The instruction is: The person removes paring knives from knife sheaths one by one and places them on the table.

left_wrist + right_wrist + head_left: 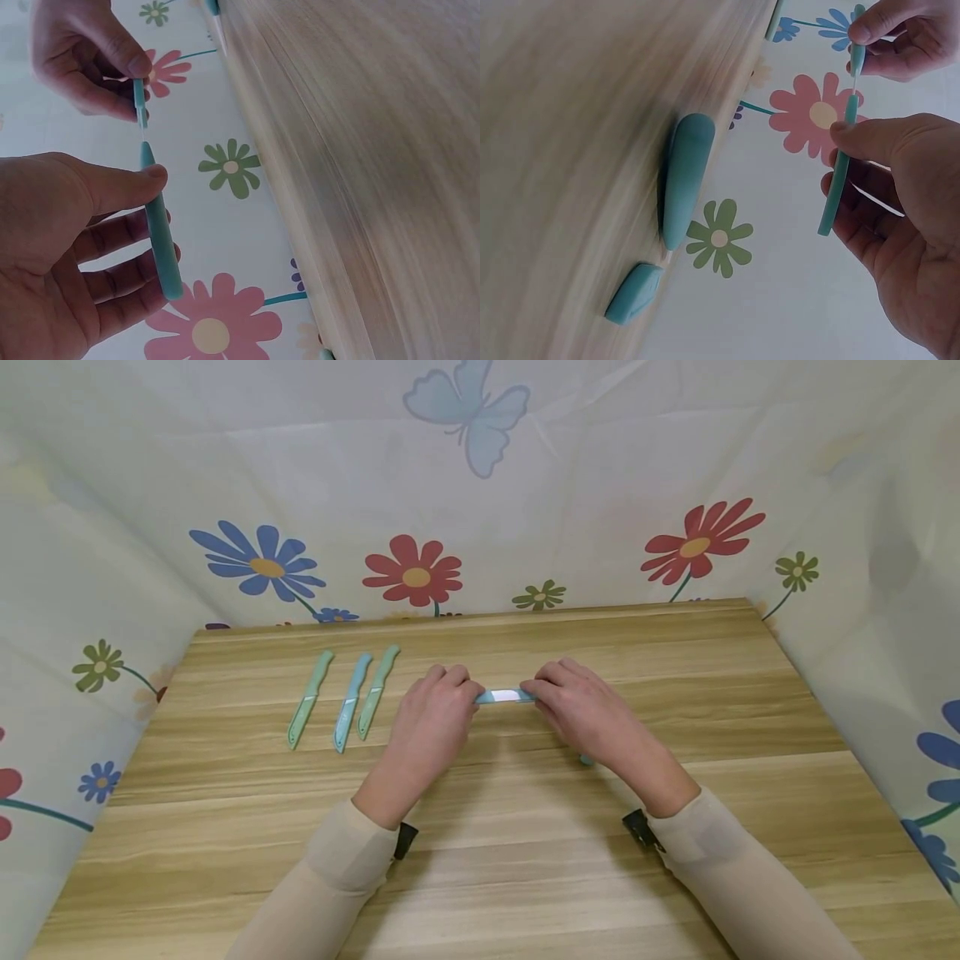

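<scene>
Teal plastic, by appearance: handle pinched between thumb and fingers of the left hand; matching sheath pinched likewise by the right hand. Knife is held above the table, a bright stretch of blade exposed between the 2 hands. Judged light and stiff; smooth surfaces may slip under a loose pinch. Blade appears thin, hence probably sharp. Recommended hold: handle's thick middle and sheath's flat sides, fingers clear of the edge. 3 sheathed knives lie apart, left of the hands.
</scene>
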Motion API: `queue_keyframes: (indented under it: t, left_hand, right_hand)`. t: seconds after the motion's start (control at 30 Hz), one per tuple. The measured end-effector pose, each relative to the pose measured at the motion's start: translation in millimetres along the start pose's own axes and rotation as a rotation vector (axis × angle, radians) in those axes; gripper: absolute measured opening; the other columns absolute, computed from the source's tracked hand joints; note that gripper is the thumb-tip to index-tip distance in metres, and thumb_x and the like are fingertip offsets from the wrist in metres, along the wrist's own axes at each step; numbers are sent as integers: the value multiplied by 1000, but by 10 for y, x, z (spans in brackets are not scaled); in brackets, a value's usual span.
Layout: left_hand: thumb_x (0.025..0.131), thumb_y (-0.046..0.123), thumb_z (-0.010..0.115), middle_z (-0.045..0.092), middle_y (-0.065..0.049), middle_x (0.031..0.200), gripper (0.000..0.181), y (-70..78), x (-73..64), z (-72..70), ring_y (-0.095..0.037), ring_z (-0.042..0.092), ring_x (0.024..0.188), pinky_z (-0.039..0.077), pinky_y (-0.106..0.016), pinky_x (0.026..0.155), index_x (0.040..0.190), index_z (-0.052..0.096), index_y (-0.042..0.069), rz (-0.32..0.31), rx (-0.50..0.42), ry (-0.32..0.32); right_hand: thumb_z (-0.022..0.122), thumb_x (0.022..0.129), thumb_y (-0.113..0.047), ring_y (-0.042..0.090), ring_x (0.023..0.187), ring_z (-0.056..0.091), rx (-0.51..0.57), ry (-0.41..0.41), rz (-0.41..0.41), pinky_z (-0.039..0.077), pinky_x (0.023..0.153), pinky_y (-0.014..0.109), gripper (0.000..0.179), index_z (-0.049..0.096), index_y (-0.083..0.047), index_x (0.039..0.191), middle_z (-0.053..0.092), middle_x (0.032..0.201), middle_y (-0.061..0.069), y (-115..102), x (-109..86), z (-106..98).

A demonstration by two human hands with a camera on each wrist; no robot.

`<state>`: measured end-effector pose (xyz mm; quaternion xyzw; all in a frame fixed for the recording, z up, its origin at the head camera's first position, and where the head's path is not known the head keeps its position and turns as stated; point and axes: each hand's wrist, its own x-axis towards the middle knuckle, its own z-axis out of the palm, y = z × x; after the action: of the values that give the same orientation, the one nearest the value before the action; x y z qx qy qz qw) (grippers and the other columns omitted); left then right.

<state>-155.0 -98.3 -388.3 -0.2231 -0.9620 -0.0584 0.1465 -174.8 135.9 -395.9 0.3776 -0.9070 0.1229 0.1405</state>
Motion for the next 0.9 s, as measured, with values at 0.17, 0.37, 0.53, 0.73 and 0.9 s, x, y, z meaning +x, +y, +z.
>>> queue_keyframes:
  t: [0.17, 0.37, 0.53, 0.73, 0.9]
  left_hand:
    - [91, 14, 87, 66, -4, 96, 19, -9, -3, 3, -21, 57, 86, 55, -30, 74, 109, 82, 8, -8, -11, -1]
    - [90, 14, 88, 67, -4, 96, 19, -20, -3, 5, -21, 57, 84, 55, -30, 74, 107, 81, 7, -1, -10, 14]
    - [89, 13, 88, 67, -4, 95, 20, -21, -3, -2, -21, 56, 84, 55, -30, 73, 106, 81, 7, 1, -12, 18]
    - [89, 12, 88, 67, -4, 95, 19, -19, -4, -7, -21, 56, 83, 55, -30, 73, 107, 82, 7, -6, -12, 10]
    - [90, 12, 87, 67, -4, 96, 18, -15, -7, -11, -21, 57, 84, 56, -31, 74, 107, 82, 7, -8, -11, 10]
  right_hand:
    - [79, 97, -9, 26, 99, 61, 3, 3, -2, 55, 87, 36, 26, 76, -3, 123, 70, 112, 9, 11, 4, 2]
    - [79, 97, -8, 26, 98, 63, 13, 17, -9, 55, 87, 36, 25, 76, -2, 121, 71, 111, 9, 29, 4, 3]
    - [81, 95, -7, 26, 98, 63, 24, 28, -9, 56, 86, 36, 25, 76, -2, 120, 71, 110, 9, 37, 2, -6]
    - [81, 95, -7, 26, 98, 64, 21, 16, -4, 56, 87, 35, 26, 76, -2, 120, 72, 111, 9, 34, 4, -10]
    - [81, 95, -6, 26, 99, 63, 20, 10, -1, 56, 87, 36, 26, 76, -2, 120, 72, 111, 9, 32, 1, -6]
